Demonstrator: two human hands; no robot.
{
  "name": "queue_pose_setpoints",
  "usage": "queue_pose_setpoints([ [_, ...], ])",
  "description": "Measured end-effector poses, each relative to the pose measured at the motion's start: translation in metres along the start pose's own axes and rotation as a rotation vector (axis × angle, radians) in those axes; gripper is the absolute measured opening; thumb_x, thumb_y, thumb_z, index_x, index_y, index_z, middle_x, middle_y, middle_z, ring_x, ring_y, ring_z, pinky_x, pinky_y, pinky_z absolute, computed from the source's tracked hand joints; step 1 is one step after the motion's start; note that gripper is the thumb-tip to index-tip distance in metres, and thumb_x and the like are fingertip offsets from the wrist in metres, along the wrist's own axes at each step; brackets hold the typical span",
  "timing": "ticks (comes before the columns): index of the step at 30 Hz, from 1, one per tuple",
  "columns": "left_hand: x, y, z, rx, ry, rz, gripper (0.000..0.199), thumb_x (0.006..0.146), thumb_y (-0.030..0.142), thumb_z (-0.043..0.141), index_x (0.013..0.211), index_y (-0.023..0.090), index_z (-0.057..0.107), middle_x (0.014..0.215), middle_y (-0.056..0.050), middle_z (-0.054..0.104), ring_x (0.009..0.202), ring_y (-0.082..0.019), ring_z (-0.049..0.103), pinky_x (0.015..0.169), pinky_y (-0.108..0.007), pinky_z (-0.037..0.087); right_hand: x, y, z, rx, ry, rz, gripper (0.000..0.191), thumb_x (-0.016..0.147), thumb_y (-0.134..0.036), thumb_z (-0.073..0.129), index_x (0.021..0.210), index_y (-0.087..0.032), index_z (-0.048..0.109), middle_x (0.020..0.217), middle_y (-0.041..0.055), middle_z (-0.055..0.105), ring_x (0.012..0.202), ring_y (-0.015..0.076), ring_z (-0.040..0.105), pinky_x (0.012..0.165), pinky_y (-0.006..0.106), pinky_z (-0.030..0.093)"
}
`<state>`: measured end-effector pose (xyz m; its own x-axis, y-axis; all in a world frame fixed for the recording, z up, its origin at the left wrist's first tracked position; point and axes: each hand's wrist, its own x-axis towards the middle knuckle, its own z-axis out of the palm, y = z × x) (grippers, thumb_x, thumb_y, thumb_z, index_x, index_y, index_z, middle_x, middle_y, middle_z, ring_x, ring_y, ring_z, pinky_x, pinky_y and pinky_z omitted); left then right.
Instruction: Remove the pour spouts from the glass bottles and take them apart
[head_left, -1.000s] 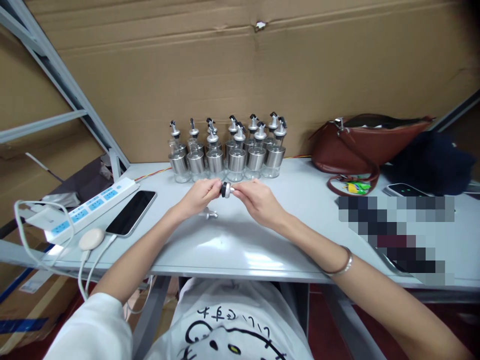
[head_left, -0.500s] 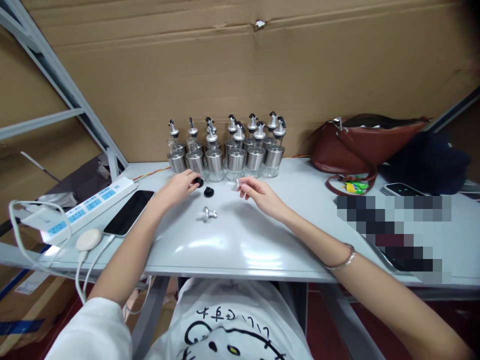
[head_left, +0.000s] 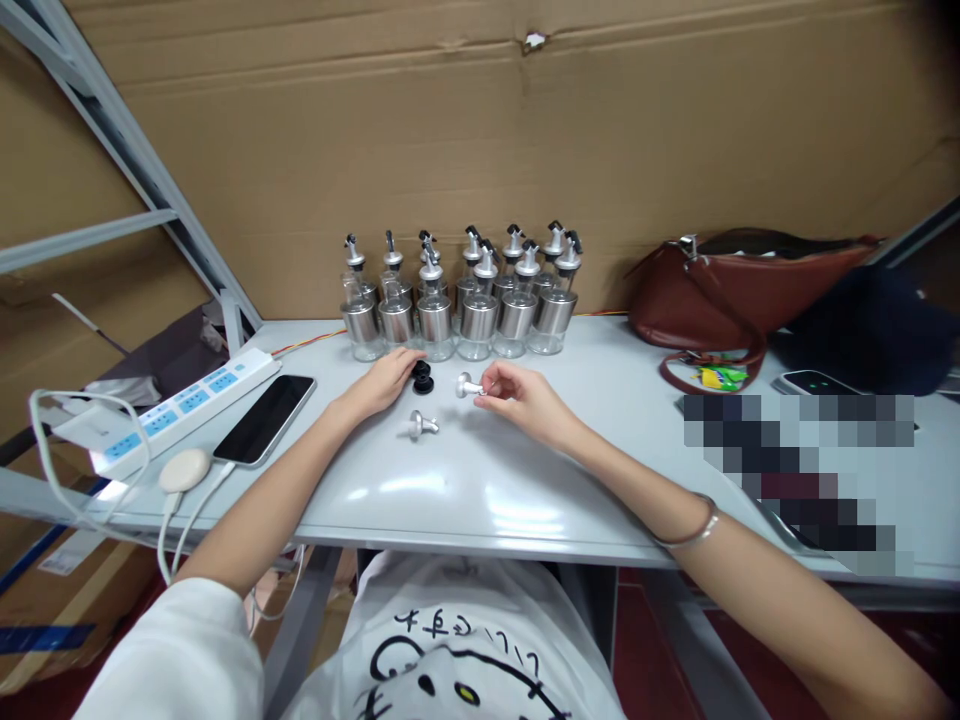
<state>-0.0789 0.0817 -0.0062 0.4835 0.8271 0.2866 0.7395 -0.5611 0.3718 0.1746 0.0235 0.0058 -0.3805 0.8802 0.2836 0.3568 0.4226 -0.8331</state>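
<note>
My left hand rests low over the table with its fingertips at a black stopper, which it appears to pinch. Another black stopper stands right in front of that one, seemingly touching it. In the fingers of my right hand is a silver pour spout, held by its narrow end with the wide collar pointing left. A second silver pour spout lies on its side on the table, nearer to me. The left thumb is mostly hidden.
Several glass-and-steel oil bottles, most with visible spouts, stand in rows behind my hands. To the left are a power strip, a phone and a white round charger with cables. A brown bag sits at right.
My left hand has moved right, bringing its black stopper close to the other one. My right hand has turned the pour spout, so its collar now shows in front of the fingers.
</note>
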Motion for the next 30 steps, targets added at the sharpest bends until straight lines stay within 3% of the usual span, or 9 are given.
queue_pose_setpoints([
  [5, -0.003, 0.004, -0.001, -0.109, 0.082, 0.005, 0.049, 0.096, 0.045, 0.03, 0.134, 0.016, 0.04, 0.131, -0.014, 0.048, 0.111, -0.022, 0.053, 0.102, -0.04, 0.039, -0.003, -0.002, -0.003, -0.143, -0.106, -0.036, 0.011, 0.075, -0.023, 0.065, 0.075, -0.017, 0.056, 0.066, -0.0021, 0.055, 0.061, 0.0121, 0.05, 0.061, 0.026, 0.041],
  [8, -0.004, 0.013, -0.003, -0.172, 0.171, 0.023, 0.061, 0.094, 0.057, 0.021, 0.141, 0.018, 0.025, 0.138, -0.016, 0.033, 0.112, -0.022, 0.049, 0.102, -0.04, 0.038, -0.006, -0.007, -0.003, -0.179, -0.24, -0.083, 0.012, 0.075, -0.017, 0.066, 0.087, -0.017, 0.064, 0.086, 0.0038, 0.066, 0.075, 0.0157, 0.061, 0.073, 0.031, 0.048],
  [10, -0.005, 0.023, -0.004, -0.21, 0.166, 0.066, 0.066, 0.092, 0.062, 0.015, 0.137, 0.017, 0.03, 0.132, -0.016, 0.037, 0.109, -0.022, 0.05, 0.1, -0.039, 0.04, -0.009, -0.009, -0.001, -0.217, -0.324, -0.158, 0.022, 0.077, -0.016, 0.067, 0.099, -0.017, 0.066, 0.103, 0.0077, 0.068, 0.094, 0.0194, 0.063, 0.087, 0.036, 0.048],
  [13, -0.008, 0.039, -0.006, -0.243, 0.05, 0.161, 0.066, 0.09, 0.065, 0.017, 0.119, 0.016, 0.05, 0.116, -0.013, 0.048, 0.103, -0.022, 0.053, 0.096, -0.037, 0.042, -0.011, -0.012, 0.0, -0.318, -0.392, -0.282, 0.031, 0.083, -0.019, 0.063, 0.114, -0.017, 0.062, 0.122, 0.0121, 0.064, 0.115, 0.0226, 0.058, 0.101, 0.041, 0.043],
  [18, -0.015, 0.06, -0.006, -0.236, -0.145, 0.245, 0.051, 0.091, 0.06, 0.032, 0.095, 0.017, 0.06, 0.101, -0.008, 0.053, 0.083, -0.017, 0.057, 0.08, -0.03, 0.047, -0.014, -0.015, -0.001, -0.362, -0.419, -0.318, 0.039, 0.086, -0.017, 0.059, 0.125, -0.016, 0.057, 0.126, 0.0135, 0.062, 0.115, 0.0231, 0.059, 0.099, 0.042, 0.046],
  [22, -0.016, 0.066, -0.007, -0.199, -0.191, 0.226, 0.04, 0.09, 0.053, 0.042, 0.087, 0.017, 0.059, 0.089, -0.004, 0.054, 0.074, -0.015, 0.055, 0.071, -0.028, 0.045, -0.015, -0.021, 0.001, -0.323, -0.421, -0.355, 0.039, 0.086, -0.015, 0.058, 0.125, -0.019, 0.058, 0.115, 0.0116, 0.067, 0.103, 0.0215, 0.064, 0.091, 0.04, 0.05],
  [27, -0.016, 0.066, -0.008, -0.203, -0.139, 0.21, 0.033, 0.088, 0.048, 0.048, 0.08, 0.018, 0.059, 0.081, -0.001, 0.055, 0.07, -0.015, 0.054, 0.07, -0.028, 0.045, -0.015, -0.025, 0.0, -0.279, -0.378, -0.324, 0.04, 0.085, -0.017, 0.059, 0.125, -0.019, 0.059, 0.121, 0.013, 0.065, 0.107, 0.0229, 0.062, 0.09, 0.042, 0.05],
  [30, -0.014, 0.064, -0.008, -0.243, 0.027, 0.166, 0.028, 0.085, 0.044, 0.054, 0.096, 0.019, 0.056, 0.095, -0.005, 0.057, 0.083, -0.018, 0.057, 0.079, -0.032, 0.047, -0.014, -0.023, -0.002, -0.233, -0.277, -0.323, 0.036, 0.087, -0.021, 0.057, 0.122, -0.019, 0.059, 0.125, 0.0131, 0.063, 0.112, 0.0226, 0.06, 0.091, 0.042, 0.051],
])
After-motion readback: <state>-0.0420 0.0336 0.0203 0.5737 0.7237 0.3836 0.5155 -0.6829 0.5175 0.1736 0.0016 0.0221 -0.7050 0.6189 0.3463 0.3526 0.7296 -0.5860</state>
